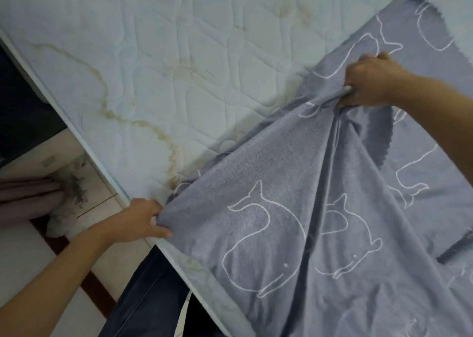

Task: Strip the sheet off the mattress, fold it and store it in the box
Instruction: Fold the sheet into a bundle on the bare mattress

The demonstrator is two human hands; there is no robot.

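sheet [294, 208] lay bunched over the near edge and right side of the mattress [153, 68]; soft, light, limp, judged to sag unless held by edges or corners. left hand [143, 221] pinched its hem there; right hand [371, 83] gripped a gathered ridge, fingers curled.

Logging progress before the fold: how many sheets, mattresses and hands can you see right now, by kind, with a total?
Sheets: 1, the grey sheet
Mattresses: 1, the stained mattress
Hands: 2, left hand and right hand, both gripping the sheet
Total: 4
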